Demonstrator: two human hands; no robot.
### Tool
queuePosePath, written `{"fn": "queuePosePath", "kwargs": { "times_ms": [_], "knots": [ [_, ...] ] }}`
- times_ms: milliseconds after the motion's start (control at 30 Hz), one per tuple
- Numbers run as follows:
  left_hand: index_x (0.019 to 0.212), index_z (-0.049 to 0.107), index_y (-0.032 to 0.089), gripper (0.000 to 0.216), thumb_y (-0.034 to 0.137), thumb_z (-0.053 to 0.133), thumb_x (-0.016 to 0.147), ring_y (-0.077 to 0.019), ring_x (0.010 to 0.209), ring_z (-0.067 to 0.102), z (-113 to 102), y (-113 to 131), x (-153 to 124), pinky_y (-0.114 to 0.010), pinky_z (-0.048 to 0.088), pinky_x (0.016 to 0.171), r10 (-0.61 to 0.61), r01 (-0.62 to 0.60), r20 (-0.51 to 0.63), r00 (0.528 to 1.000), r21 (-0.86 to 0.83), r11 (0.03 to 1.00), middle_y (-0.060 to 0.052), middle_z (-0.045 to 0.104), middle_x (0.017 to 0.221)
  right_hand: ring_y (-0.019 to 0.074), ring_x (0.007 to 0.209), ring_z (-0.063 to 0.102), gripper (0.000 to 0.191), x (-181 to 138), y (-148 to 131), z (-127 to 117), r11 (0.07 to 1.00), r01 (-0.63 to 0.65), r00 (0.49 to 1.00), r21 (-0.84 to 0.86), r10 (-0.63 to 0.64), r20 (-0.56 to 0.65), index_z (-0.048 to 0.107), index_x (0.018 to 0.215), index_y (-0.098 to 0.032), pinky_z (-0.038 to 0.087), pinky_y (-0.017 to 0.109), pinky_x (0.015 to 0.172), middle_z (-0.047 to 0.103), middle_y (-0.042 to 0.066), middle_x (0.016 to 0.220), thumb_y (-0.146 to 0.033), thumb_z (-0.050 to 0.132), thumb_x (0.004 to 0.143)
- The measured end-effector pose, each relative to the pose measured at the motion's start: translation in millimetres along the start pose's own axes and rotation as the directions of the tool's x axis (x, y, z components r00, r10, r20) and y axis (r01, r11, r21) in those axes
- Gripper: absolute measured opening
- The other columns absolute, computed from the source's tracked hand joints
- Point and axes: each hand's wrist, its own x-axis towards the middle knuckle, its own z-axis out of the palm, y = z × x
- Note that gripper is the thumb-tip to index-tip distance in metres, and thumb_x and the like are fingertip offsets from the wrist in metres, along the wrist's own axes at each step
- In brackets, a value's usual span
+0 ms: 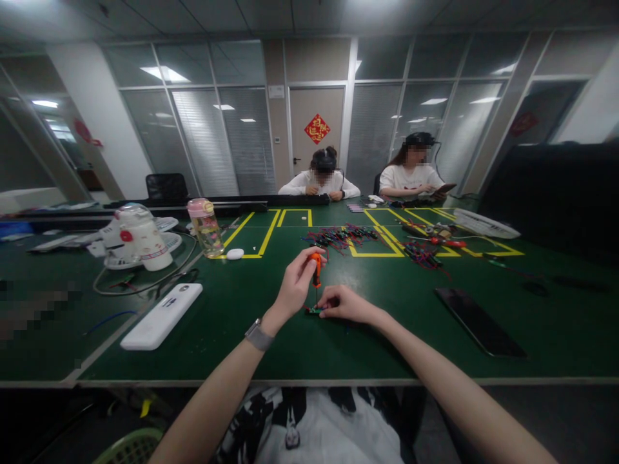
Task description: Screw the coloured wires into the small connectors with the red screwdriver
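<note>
My left hand [296, 281] grips an orange-and-black screwdriver [316, 270] by its handle. The screwdriver stands upright, and its thin shaft points down at a small green circuit board [313, 310] on the table. My right hand [345, 304] is closed at the right end of that board, with thumb and fingertips pinching its edge. Whether the tip sits in a screw is too small to tell. Beyond my hands lies a heap of red, blue and black wires with small boards [341, 237].
A white power bank [162, 317] and a bottle [206, 227] are to the left; a black phone [478, 321] lies right. A second wire bundle [423, 253] and red-handled tool [447, 242] lie farther back. Two people sit across the green table [232, 361].
</note>
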Motion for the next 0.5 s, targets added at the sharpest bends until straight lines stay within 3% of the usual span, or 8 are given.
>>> {"fn": "queuePosePath", "kwargs": {
  "times_ms": [167, 367, 500],
  "knots": [
    [0.092, 0.064, 0.018, 0.015, 0.031, 0.057, 0.087, -0.0155, 0.086, 0.056, -2.5, 1.4, 0.7, -0.027, 0.046, 0.078, 0.086, -0.065, -0.118, 0.989, 0.173, 0.983, -0.005, 0.056, 0.092, 0.0121, 0.064, 0.054, 0.026, -0.2, 1.0, 0.1, 1.0, -0.001, 1.0, 0.009, 0.001, 0.001, 0.074, 0.085, -0.015, 0.041, 0.024, 0.059, 0.059, 0.001, 0.073, -0.036, 0.076, 0.07],
    [0.107, 0.058, 0.017, 0.027, 0.031, 0.038, 0.096, -0.0149, 0.081, 0.061, -3.0, 1.1, 1.0, -0.028, 0.049, 0.075, -0.012, 0.012, -0.04, 0.999, -0.006, 1.0, -0.006, 0.062, 0.092, 0.0122, 0.063, 0.054, 0.028, -0.5, 0.6, 0.6, 1.0, -0.013, 1.0, 0.014, 0.014, -0.012, 0.074, 0.083, -0.015, 0.043, 0.024, 0.06, 0.06, 0.001, 0.073, -0.039, 0.076, 0.068],
    [0.099, 0.062, 0.018, 0.021, 0.033, 0.05, 0.092, -0.0167, 0.09, 0.059, -1.7, -2.5, 0.3, -0.029, 0.048, 0.079, 0.03, -0.025, -0.077, 0.997, 0.073, 0.997, -0.007, 0.059, 0.097, 0.0119, 0.063, 0.054, 0.026, -1.1, -0.3, 0.1, 1.0, -0.018, 1.0, 0.009, 0.018, -0.006, 0.073, 0.082, -0.015, 0.042, 0.024, 0.06, 0.059, 0.001, 0.073, -0.037, 0.076, 0.069]
  ]
}}
